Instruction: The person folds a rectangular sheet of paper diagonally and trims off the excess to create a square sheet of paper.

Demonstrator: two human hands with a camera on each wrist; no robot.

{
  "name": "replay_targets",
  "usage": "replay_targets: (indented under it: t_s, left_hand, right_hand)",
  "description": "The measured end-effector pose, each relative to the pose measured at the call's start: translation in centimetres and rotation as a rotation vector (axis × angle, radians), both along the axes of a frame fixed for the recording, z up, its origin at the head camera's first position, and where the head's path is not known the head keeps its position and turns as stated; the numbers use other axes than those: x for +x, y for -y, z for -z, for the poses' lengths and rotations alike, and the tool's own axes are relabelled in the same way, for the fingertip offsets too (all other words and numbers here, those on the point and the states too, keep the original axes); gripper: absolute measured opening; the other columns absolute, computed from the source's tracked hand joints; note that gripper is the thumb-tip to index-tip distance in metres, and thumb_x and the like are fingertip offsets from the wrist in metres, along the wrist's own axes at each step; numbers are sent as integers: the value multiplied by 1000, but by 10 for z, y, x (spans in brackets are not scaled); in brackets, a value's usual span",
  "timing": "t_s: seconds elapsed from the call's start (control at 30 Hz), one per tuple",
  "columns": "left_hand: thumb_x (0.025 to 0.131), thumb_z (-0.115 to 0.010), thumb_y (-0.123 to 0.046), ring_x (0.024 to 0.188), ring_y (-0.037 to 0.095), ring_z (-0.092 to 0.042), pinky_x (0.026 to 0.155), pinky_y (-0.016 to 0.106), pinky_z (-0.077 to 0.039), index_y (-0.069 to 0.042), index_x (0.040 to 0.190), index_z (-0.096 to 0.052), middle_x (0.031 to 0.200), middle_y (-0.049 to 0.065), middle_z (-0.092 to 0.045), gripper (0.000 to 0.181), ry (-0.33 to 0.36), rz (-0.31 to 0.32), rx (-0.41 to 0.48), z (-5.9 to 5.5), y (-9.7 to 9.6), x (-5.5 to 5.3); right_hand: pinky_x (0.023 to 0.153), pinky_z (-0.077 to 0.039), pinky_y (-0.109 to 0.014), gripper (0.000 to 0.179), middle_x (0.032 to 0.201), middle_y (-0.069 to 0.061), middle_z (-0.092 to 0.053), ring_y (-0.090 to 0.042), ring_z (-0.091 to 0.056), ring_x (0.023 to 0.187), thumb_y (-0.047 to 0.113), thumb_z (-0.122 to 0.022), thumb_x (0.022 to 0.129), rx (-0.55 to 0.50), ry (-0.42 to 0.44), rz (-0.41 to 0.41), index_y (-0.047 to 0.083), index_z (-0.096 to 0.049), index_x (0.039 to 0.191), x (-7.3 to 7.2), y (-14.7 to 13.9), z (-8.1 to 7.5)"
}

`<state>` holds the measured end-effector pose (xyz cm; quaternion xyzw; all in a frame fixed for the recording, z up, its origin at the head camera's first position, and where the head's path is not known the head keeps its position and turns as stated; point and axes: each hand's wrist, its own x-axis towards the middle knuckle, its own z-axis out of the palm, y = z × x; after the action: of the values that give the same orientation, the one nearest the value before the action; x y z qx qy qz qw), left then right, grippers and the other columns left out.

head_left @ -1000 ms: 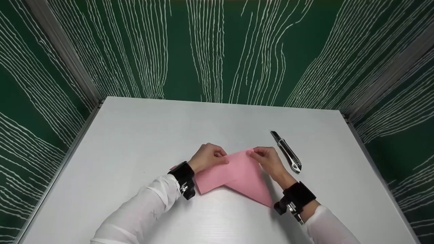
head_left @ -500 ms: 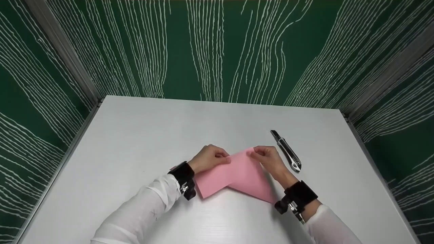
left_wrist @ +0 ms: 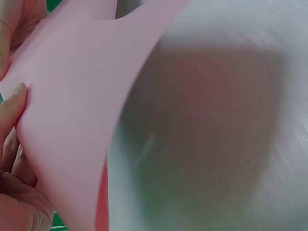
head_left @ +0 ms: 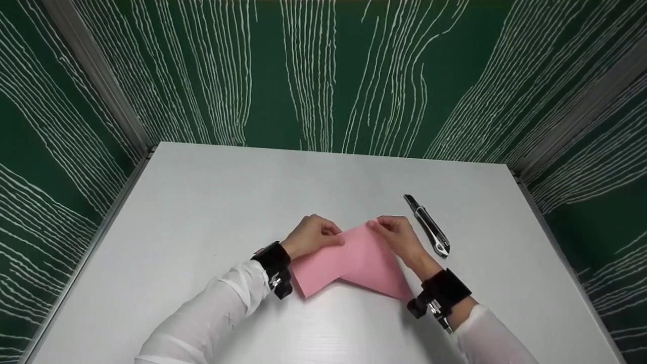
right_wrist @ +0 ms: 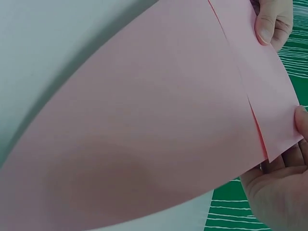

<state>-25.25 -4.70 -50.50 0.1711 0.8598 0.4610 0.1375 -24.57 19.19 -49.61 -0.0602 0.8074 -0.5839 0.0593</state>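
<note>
Over a smooth white table [head_left: 242, 177], a folded pink paper sheet [head_left: 359, 258] spreads toward the near side, its far edge slanting away rightward. The left hand [head_left: 311, 235] pinches that edge; the right hand [head_left: 401, 237] pinches its right-hand corner, nearer a slim black-and-white utility knife [head_left: 429, 227].

A small X-shaped mark [head_left: 228, 319] stands on the left sleeve [head_left: 207, 303]; no lettering is legible.

The paper [head_left: 371, 265] looks matt, the table [head_left: 227, 187] glossy.
</note>
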Motion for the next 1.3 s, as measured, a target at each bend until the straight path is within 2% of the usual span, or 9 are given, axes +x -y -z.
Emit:
replay_targets:
  t_s: [0.13, 0.23, 0.37, 0.5, 0.73, 1.0, 1.3]
  left_hand:
    - [87, -78, -29, 72, 1, -64, 67, 17, -50, -15, 101, -80, 95, 1, -79, 21, 12, -3, 3, 0, -1, 0]
    - [86, -78, -30, 72, 1, -63, 67, 17, -50, -15, 100, -80, 94, 1, -79, 20, 13, -7, 3, -1, -1, 0]
    - [86, -78, -29, 71, 2, -63, 66, 18, -50, -15, 100, -80, 92, 1, -79, 20, 3, -6, 2, -1, -1, 0]
    - [86, -78, -29, 70, 2, -64, 66, 18, -51, -14, 101, -80, 93, 2, -79, 21, 2, -5, -2, -2, -1, 1]
    - [85, -79, -31, 74, 1, -64, 69, 17, -50, -15, 100, -80, 95, 2, -79, 22, 5, -20, 7, -4, -3, 0]
    - [84, -80, -31, 75, 0, -64, 70, 17, -50, -14, 100, -81, 96, 1, -79, 24, 6, -13, 22, -5, -4, -1]
    - [84, -80, -31, 72, 1, -64, 67, 17, -50, -14, 102, -80, 96, 2, -79, 25, 33, 19, 59, -1, -1, -2]
  right_hand:
    - [54, -33, -17, 25, 65, 8, -54, -2, -40, 59, 10, -64, 97, -13, 4, 9, -13, -70, 102, 0, 0, 1]
    - [57, -35, -17, 25, 68, 8, -58, -2, -44, 61, 11, -64, 97, -23, 16, 22, -12, -70, 104, 0, 1, 2]
    - [70, -45, -16, 26, 83, 7, -71, -1, -55, 75, 14, -63, 98, -26, 28, 16, -9, -71, 107, -1, 3, 2]
    - [78, -48, -17, 26, 95, 2, -76, -1, -60, 84, 15, -63, 99, -23, 23, 15, -7, -73, 105, -2, 4, 1]
    - [74, -48, -17, 27, 90, 7, -74, -2, -59, 82, 16, -63, 99, -31, 43, 10, -7, -72, 109, -3, 0, -5]
    - [61, -45, -20, 29, 74, 9, -66, -5, -54, 68, 20, -63, 99, -71, 93, 2, -6, -73, 104, -4, -5, -5]
    - [75, -50, -19, 29, 88, 12, -74, -4, -63, 84, 17, -64, 98, -67, 88, 20, -7, -72, 112, -4, -6, -4]
